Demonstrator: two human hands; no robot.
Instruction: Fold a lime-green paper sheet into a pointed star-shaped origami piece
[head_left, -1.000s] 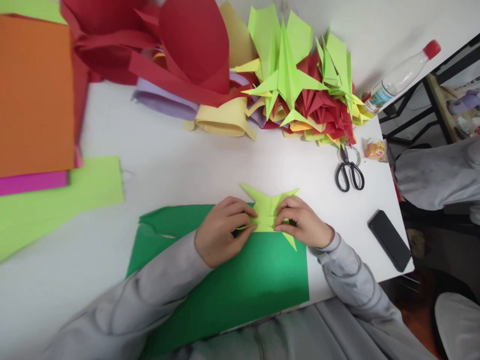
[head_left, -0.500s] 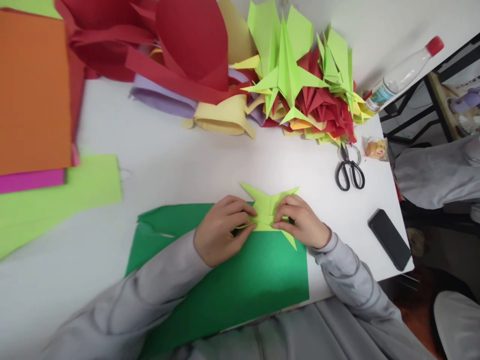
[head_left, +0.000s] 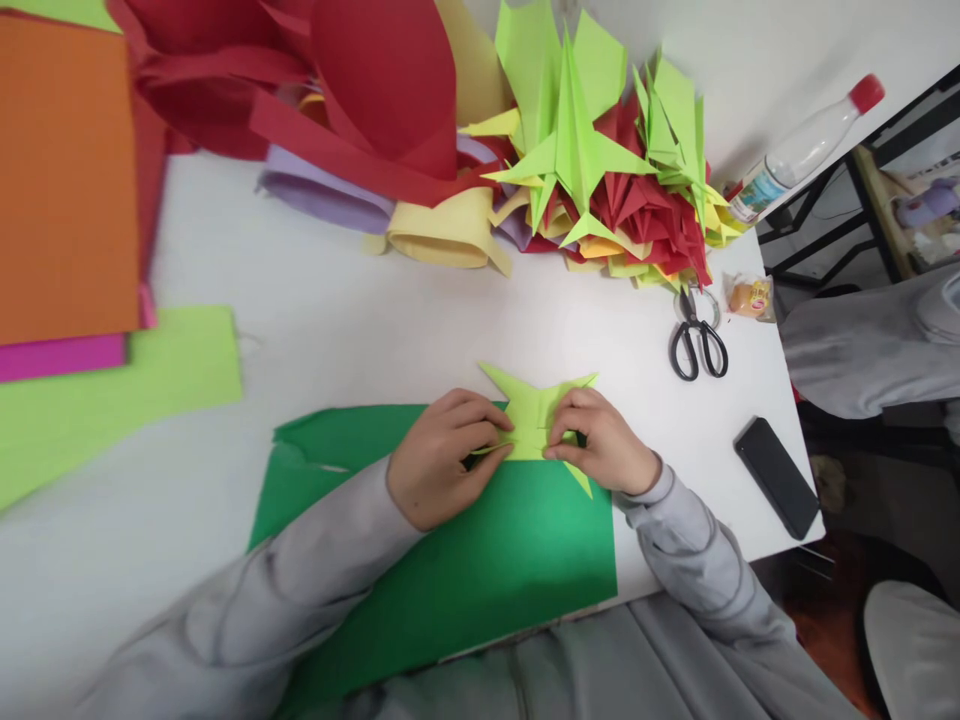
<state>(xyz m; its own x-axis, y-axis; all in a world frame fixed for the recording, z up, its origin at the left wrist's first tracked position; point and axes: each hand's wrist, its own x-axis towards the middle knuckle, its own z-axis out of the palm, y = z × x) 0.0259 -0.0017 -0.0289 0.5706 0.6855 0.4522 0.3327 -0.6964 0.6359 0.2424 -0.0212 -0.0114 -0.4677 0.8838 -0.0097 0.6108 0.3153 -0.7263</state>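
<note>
A folded lime-green paper piece (head_left: 534, 408) with pointed corners lies over the far edge of a dark green sheet (head_left: 517, 530). My left hand (head_left: 450, 455) pinches its left side between thumb and fingers, a thin paper edge showing in the grip. On the other side, my right hand (head_left: 600, 440) pinches the paper with thumb and forefinger. One lime-green point sticks out below the right hand. Parts of the paper's sides are hidden behind my fingers.
Black-handled scissors (head_left: 698, 340), a wrapped snack (head_left: 748, 297) and a black phone (head_left: 776, 477) lie at the right. Folded green paper shapes (head_left: 574, 150) and red paper (head_left: 382, 90) are piled at the back, beside a bottle (head_left: 810, 145). Orange sheets (head_left: 67, 180) lie left.
Both hands keep their pinch on the lime-green paper with almost no movement. At the right edge, another person's grey sleeve has shifted slightly.
</note>
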